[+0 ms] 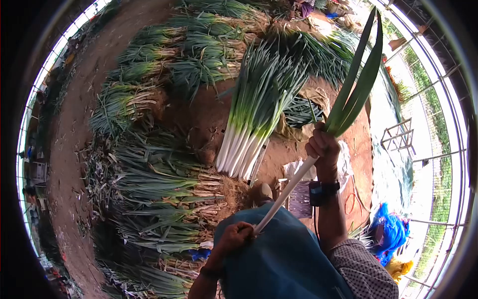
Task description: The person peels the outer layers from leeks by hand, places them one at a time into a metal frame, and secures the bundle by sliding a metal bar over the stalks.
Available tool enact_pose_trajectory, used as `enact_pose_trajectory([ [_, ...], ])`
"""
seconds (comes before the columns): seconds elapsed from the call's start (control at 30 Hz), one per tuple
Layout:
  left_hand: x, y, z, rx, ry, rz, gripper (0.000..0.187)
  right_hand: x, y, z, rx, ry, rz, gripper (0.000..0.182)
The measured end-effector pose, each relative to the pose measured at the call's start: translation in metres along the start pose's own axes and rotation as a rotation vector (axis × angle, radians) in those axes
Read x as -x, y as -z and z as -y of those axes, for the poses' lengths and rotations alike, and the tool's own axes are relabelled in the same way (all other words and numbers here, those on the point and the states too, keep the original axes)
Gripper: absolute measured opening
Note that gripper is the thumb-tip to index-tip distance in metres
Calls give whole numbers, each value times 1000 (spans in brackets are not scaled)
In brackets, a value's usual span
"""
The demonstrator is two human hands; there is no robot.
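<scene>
A single leek (286, 192) slants across the front of my body, its white root end low and its green leaves pointing up to the right. My right hand (323, 147) is wrapped round it just below the leaves. At the root end, my left hand (238, 235) is closed on the white stalk, over the blue cloth (274, 259) on my lap. Beyond the hands lies a pile of cleaned leeks (254, 114), white ends toward me. None of these touches the held leek.
Rows of untrimmed leeks (159, 184) cover the ground at left and ahead. A purple crate (300, 199) stands beside my right forearm. Blue netting (388, 234) lies at right, and a metal frame (398, 135) stands further off. Part of a person (304, 9) shows at the top.
</scene>
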State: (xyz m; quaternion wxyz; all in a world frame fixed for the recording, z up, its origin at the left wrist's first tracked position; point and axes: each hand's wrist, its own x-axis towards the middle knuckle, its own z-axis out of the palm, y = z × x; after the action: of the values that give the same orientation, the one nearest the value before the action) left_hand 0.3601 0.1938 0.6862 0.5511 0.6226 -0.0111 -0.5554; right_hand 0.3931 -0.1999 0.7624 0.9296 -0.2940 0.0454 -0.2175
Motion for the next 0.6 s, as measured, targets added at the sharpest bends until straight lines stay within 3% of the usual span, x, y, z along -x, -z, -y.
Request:
enact_pose_trajectory([
  [0.13, -40, -15, -31, -125, -4, -44, 20, -42, 32, 22, -37, -30, 7, 25],
  [0.2, -73, 13, -6, -737, -370, -506, 21, -56, 44, 31, 37, -27, -72, 24],
  [0.23, -75, 39, -10, -129, -122, -721, 21, -67, 50, 36, 77, -22, -101, 23],
  [0.3, -61, 135, 26, 525, -423, -1427, 30, -83, 62, 46, 139, 53, -212, 21],
  [0.33, -26, 171, 14, 592, -247, -1596, 37, -91, 69, 47, 168, 75, -259, 20],
  [0.37, 13, 221, 47, 720, -181, -1611, 38, -100, 78, 49, 211, 75, -309, 13],
  [0.43, 76, 250, 61, 281, -71, -1753, 30, -112, 99, 43, 222, 110, -310, 9],
  [0.53, 83, 231, 34, 28, -400, -1700, 38, -116, 96, 28, 263, 75, -382, 13],
  [0.57, 81, 274, 89, -257, -316, -1486, 59, -116, 92, 16, 270, 64, -389, 14],
  [0.6, 53, 227, 49, -452, -359, -1461, 58, -116, 91, 5, 276, 55, -395, 15],
])
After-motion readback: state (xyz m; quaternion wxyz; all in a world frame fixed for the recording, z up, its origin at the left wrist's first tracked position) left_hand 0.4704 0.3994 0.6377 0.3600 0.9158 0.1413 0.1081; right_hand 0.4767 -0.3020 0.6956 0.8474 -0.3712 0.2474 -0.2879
